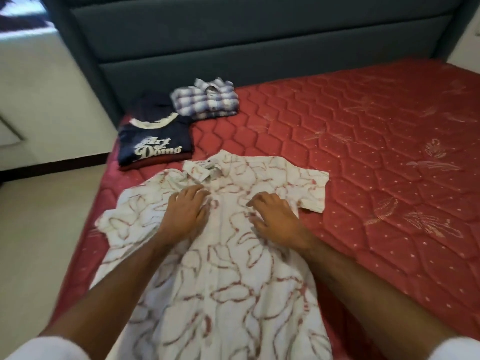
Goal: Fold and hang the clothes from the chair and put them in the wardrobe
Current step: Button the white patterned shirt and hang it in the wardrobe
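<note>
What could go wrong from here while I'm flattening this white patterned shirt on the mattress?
The white shirt lies close to the mattress edge on the left, with its left sleeve near the side; it may slip toward the floor. Both the left hand and right hand press near the chest, so wrinkles lower down may get folded in. The navy T-shirt pile sits close to the collar and could be nudged.

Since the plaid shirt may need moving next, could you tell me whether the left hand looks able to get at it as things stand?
Probably yes. The left hand rests flat on the white shirt; the plaid shirt lies folded beyond it, nothing on top. The navy shirt sits low to the side, so a forward lean should do.
</note>
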The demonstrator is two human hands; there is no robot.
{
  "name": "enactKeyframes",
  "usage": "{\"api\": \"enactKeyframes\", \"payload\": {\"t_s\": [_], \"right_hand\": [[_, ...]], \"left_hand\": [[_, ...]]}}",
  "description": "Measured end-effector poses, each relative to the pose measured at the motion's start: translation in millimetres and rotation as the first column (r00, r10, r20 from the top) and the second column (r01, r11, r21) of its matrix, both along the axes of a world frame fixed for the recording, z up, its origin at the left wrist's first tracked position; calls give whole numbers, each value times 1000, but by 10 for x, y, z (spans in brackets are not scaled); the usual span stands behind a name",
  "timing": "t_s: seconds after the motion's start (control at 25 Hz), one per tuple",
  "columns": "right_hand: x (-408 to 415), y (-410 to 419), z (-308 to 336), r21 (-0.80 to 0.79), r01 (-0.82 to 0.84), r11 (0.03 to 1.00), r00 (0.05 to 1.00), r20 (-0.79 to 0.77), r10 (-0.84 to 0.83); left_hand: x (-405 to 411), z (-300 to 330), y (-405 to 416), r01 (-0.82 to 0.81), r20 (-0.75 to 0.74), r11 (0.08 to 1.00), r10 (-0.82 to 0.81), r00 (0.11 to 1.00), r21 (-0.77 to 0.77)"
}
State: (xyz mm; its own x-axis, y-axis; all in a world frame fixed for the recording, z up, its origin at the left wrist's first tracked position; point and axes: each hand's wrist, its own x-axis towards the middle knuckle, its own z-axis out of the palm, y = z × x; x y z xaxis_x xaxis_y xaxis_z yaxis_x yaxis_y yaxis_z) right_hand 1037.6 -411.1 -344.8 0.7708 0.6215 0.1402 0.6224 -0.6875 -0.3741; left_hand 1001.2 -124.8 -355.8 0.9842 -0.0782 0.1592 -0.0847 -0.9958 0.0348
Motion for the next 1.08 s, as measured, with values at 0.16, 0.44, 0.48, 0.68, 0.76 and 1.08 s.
{"api": "enactKeyframes", "payload": {"t_s": [0.16, 0.44, 0.48, 0.68, 0.76, 1.08], "right_hand": [[111, 844, 1, -70, -32, 997, 999, -14, 32], [772, 2290, 246, 145, 228, 963, 972, -87, -217], [903, 2470, 279, 44, 334, 942, 937, -122, -326], [1337, 2749, 346, -217, 303, 928, 854, -371, -365], [1450, 2739, 331, -126, 222, 967, 806, -534, -255], [1545, 3016, 125, 494, 572, 654, 663, -748, -15]], "left_hand": [[-531, 90, 1066, -440, -82, 898, 439, 895, 5], [-650, 166, 2088, -522, -156, 754, 505, 849, -399], [-661, 159, 2143, -434, -89, 751, 454, 887, -497], [-623, 257, 2402, -308, -80, 391, 502, 861, -867], [-662, 291, 2678, -439, -130, 579, 497, 858, -687], [-670, 219, 3024, -533, -253, 482, 530, 809, -696]]}}
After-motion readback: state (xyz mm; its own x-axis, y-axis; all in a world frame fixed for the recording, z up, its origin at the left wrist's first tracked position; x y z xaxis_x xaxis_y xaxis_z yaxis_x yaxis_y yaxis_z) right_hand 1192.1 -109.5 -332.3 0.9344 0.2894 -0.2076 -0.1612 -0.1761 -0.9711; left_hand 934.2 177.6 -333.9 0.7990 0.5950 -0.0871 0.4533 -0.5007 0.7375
